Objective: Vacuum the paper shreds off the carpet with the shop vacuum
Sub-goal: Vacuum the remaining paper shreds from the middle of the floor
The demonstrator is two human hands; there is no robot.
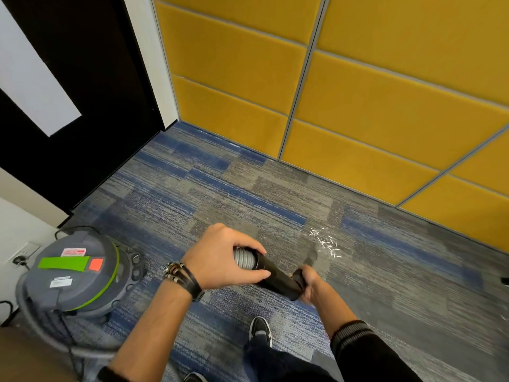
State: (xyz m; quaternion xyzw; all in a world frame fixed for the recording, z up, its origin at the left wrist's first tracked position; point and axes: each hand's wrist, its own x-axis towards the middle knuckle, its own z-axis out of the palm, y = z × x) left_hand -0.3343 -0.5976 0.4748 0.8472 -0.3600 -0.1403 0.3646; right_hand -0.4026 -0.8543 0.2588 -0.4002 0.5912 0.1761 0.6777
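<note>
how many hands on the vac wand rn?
2. The left hand grips where the grey ribbed hose meets the black wand. The right hand grips the wand's other end, nearer the paper shreds.

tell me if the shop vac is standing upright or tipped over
Upright: the shop vacuum sits on the carpet with its labelled, green-striped top facing up.

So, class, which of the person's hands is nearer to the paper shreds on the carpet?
Right. The right hand grips the black tube just short of the paper shreds; the left hand holds the grey hose farther back, toward the shop vacuum.
</note>
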